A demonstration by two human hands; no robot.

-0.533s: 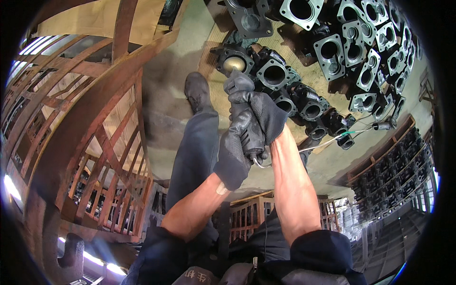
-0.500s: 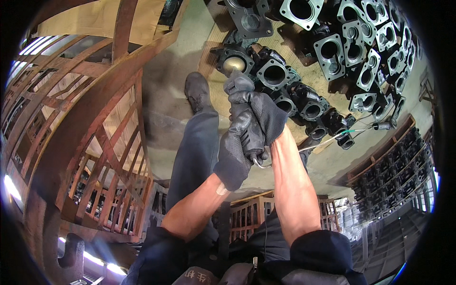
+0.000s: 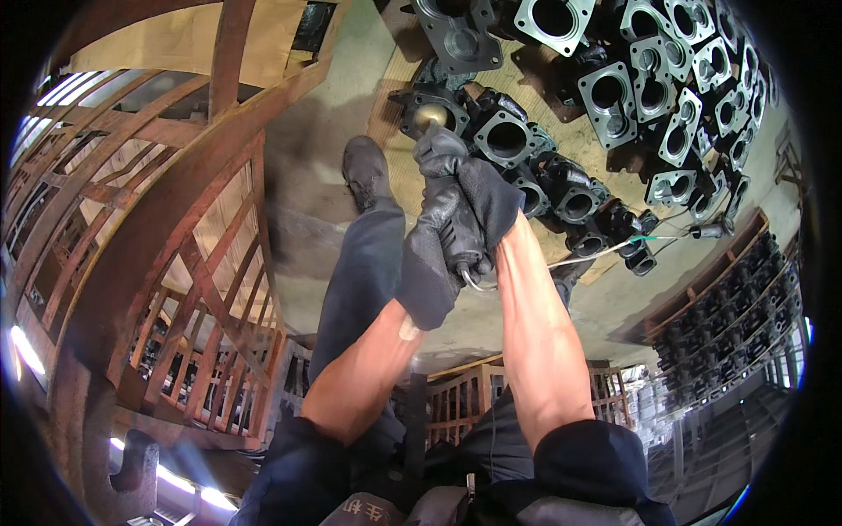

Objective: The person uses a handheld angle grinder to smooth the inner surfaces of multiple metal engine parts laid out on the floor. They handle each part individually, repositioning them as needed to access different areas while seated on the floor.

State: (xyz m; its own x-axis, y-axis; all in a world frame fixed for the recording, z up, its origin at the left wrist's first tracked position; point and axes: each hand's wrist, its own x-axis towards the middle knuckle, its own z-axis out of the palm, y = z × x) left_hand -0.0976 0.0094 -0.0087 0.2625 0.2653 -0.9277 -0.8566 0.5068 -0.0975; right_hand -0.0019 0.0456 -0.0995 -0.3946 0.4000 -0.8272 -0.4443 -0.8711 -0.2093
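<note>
Both hands wear black gloves and are closed around a dark corded power tool (image 3: pixel 463 238). My right hand (image 3: pixel 478 188) grips it near its front end. My left hand (image 3: pixel 428 263) wraps the rear body, closer to me. At the far end of the tool is a rounded, brass-coloured head (image 3: pixel 431 115), partly hidden by the tool's nose. It sits at the round opening of a dark metal casting (image 3: pixel 453 98) with a square flange; whether it touches the bore wall I cannot tell. A pale cord (image 3: pixel 474 281) leaves the tool's rear.
Dark castings (image 3: pixel 507 138) stand in a row to the right, and flanged castings (image 3: pixel 609 98) with bright machined faces lie beyond. A rusty slatted metal rack (image 3: pixel 167 228) rises on my left. Stacked castings (image 3: pixel 724 320) fill the right side. A cable (image 3: pixel 605 253) crosses the floor.
Both hands and the tool have shifted slightly away from me and to the left. Less of the brass-coloured head shows at the casting's opening. The castings have stayed in place.
</note>
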